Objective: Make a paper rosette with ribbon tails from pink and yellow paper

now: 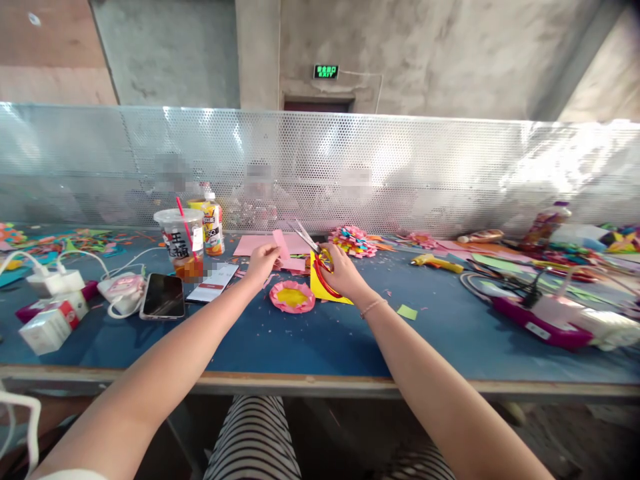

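Note:
Between the fingers of my left hand (pixel 265 263) is a pink paper strip (pixel 281 244), its free end pointing up. My right hand (pixel 343 272) is closed round the red handles of a pair of scissors (pixel 303 235), whose blades point up and left, apart from the strip. Under the right hand lies a yellow paper sheet (pixel 320 288). Just nearer to me, a round paper piece with a yellow middle and a ruffled pink rim (pixel 293 297) rests on the blue table. Pink paper sheets (pixel 253 245) lie behind my left hand.
To the left stand a plastic drink cup (pixel 181 243) with a straw, a bottle (pixel 213 223) and a phone (pixel 163 297). A yellow glue gun (pixel 437 263) and a purple power strip (pixel 540 323) lie right. A perforated metal screen (pixel 320 167) closes the table's back.

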{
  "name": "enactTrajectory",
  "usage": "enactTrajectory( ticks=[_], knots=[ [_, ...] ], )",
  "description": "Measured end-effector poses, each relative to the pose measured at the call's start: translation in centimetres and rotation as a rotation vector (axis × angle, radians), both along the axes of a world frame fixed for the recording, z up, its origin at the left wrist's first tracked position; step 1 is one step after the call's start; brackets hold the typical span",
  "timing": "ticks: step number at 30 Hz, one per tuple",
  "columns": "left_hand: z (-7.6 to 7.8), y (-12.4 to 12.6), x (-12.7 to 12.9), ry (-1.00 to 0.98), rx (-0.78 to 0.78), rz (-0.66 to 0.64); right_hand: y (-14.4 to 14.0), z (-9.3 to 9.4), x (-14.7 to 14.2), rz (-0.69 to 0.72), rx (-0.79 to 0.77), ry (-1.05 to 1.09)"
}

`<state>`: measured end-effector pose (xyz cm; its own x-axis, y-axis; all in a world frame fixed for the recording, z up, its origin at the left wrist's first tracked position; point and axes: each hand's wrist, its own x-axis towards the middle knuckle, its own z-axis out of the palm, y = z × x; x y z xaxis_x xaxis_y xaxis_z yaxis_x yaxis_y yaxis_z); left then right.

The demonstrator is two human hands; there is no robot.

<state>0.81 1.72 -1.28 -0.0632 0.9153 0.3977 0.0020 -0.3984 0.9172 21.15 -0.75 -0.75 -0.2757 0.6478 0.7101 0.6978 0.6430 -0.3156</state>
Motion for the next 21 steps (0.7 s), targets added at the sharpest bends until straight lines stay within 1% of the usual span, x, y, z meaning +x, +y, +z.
enactTrajectory(
  ticks=[2,4,6,9,13,17,19,21],
  knots=[
    [0.0,-0.3,0.2,0.094,0.033,-0.025,-0.1,0.0,-0.5,-0.003,-0.059,0.142],
    [0.1,-0.8,0.4,0.217,0.085,-0.045,-0.2,0.1,-1.0,0.046,-0.153,0.303],
    [0.1,-1.3,0.7,0.339,0.151,-0.060,-0.3,0.3,-1.3,0.166,-0.237,0.449],
    [0.3,-2.1,1.2,0.444,0.204,-0.103,-0.7,0.5,-1.5,0.334,-0.295,0.593],
    [0.4,-2.9,1.9,0.488,0.225,-0.130,-1.1,0.8,-1.7,0.423,-0.333,0.653],
    [0.2,-3.1,2.3,0.530,0.261,-0.176,-1.1,0.6,-2.0,0.435,-0.331,0.647],
    [0.1,-3.1,2.4,0.507,0.260,-0.150,-1.0,0.4,-2.1,0.418,-0.330,0.631],
    [0.1,-3.1,2.5,0.455,0.264,-0.096,-0.9,0.3,-2.2,0.396,-0.332,0.614]
  ],
)
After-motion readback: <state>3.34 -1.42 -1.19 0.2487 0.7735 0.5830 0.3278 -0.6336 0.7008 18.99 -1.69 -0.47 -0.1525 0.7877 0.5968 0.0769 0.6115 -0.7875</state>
